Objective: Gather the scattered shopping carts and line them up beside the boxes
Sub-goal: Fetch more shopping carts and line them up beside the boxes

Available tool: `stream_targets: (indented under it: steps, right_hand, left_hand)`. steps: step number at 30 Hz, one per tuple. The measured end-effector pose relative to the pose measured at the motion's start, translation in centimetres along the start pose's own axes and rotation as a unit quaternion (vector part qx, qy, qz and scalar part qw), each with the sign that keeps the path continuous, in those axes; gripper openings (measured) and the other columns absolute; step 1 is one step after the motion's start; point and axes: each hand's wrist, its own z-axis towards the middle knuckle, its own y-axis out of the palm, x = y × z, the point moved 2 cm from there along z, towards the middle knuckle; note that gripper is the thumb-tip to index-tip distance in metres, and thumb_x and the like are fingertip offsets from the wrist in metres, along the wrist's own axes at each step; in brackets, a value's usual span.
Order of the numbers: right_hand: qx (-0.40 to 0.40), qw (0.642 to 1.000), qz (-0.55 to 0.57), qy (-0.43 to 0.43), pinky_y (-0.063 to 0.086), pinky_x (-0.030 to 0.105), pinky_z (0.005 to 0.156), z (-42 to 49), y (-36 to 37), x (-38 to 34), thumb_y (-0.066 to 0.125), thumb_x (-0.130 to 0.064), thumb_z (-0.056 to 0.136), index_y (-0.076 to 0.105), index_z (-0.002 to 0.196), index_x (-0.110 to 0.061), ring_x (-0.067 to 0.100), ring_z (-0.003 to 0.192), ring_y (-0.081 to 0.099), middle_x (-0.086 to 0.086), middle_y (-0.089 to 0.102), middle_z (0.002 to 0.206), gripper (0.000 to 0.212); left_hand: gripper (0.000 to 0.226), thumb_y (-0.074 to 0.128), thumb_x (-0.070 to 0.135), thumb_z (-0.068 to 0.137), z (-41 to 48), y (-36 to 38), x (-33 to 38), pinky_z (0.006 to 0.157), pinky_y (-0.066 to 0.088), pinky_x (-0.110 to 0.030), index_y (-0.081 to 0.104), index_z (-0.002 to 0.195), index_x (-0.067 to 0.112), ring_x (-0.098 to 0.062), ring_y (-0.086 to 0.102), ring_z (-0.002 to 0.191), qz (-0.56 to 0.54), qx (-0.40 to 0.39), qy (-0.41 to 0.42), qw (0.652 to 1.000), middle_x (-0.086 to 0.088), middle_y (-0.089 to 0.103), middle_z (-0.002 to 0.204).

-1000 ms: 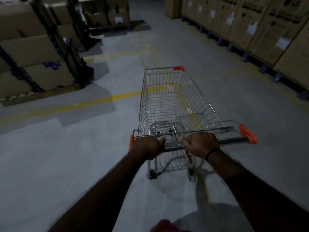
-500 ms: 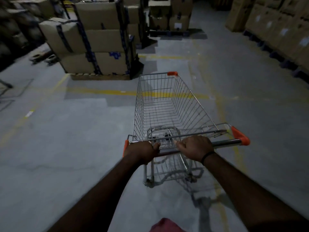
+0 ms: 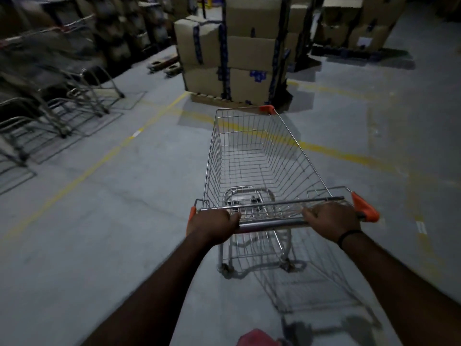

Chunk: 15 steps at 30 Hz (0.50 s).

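An empty wire shopping cart (image 3: 259, 156) with orange corner caps stands in front of me on the grey floor. My left hand (image 3: 212, 224) grips the left end of its handle bar (image 3: 270, 223). My right hand (image 3: 331, 222) grips the bar near the right orange cap. A row of other carts (image 3: 57, 106) stands at the left, blurred. A stack of strapped cardboard boxes (image 3: 232, 56) on a pallet rises straight ahead of the cart's nose.
Yellow floor lines (image 3: 104, 156) cross the concrete ahead. More cardboard boxes (image 3: 359, 28) stand at the back right. Dark shelving (image 3: 82, 28) runs along the left behind the carts. Small low objects (image 3: 164, 64) lie left of the box stack.
The view and the cart have swung left: the box stack now lies dead ahead and a row of carts has come into view. My right hand has slid further right on the handle.
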Motion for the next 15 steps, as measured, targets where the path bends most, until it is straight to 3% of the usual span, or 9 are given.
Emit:
stream_targets:
  steps: [2, 4, 7, 12, 15]
  right_hand:
    - [0.006, 1.0, 0.012, -0.012, 0.048, 0.035, 0.09, 0.8, -0.3, -3.3, 0.014, -0.072, 0.091, 0.077, 0.093, -0.022, 0.026, 0.097, 0.069, 0.005, 0.075, 0.097, 0.08]
    - [0.018, 0.999, 0.029, -0.031, 0.049, 0.034, 0.086, 1.7, -0.7, -6.2, 0.0, -0.077, 0.081, 0.075, 0.086, -0.022, 0.026, 0.092, 0.069, 0.005, 0.075, 0.091, 0.093]
    - [0.019, 0.996, 0.056, -0.059, 0.051, 0.035, 0.084, 2.9, -1.4, -10.7, -0.01, -0.08, 0.072, 0.071, 0.075, -0.021, 0.024, 0.084, 0.068, 0.004, 0.073, 0.083, 0.101]
    - [0.023, 0.993, 0.058, -0.098, 0.051, 0.035, 0.084, 4.9, -2.4, -17.6, -0.006, -0.079, 0.073, 0.074, 0.085, -0.024, 0.024, 0.087, 0.069, 0.002, 0.074, 0.088, 0.098]
    - [0.029, 0.989, 0.06, -0.13, 0.052, 0.035, 0.082, 6.0, -2.9, -21.6, -0.002, -0.078, 0.077, 0.073, 0.081, -0.025, 0.023, 0.083, 0.068, 0.001, 0.073, 0.084, 0.091]
  left_hand:
    - [0.072, 0.016, 0.07, 0.094, -0.6, -0.4, -3.2, 0.114, 0.02, -0.055, 0.072, 0.097, 0.025, -0.024, 0.064, 0.108, -0.008, 0.016, -0.019, 1.0, -0.004, 0.072, 0.103]
    - [0.067, 0.02, 0.069, 0.093, -1.3, -0.8, -6.2, 0.115, 0.023, -0.054, 0.071, 0.101, 0.025, -0.023, 0.063, 0.108, -0.024, 0.042, -0.036, 0.998, -0.003, 0.07, 0.108]
    - [0.061, 0.028, 0.066, 0.092, -2.5, -1.5, -10.5, 0.114, 0.028, -0.051, 0.066, 0.122, 0.028, -0.02, 0.057, 0.118, -0.046, 0.084, -0.058, 0.994, -0.001, 0.061, 0.125]
    - [0.062, 0.029, 0.066, 0.088, -4.4, -2.2, -16.8, 0.114, 0.027, -0.051, 0.062, 0.127, 0.03, -0.018, 0.051, 0.125, -0.079, 0.108, -0.1, 0.986, 0.004, 0.054, 0.131]
    - [0.063, 0.026, 0.065, 0.088, -5.4, -2.4, -20.2, 0.114, 0.026, -0.052, 0.064, 0.124, 0.029, -0.019, 0.052, 0.124, -0.085, 0.1, -0.126, 0.983, 0.002, 0.057, 0.127]
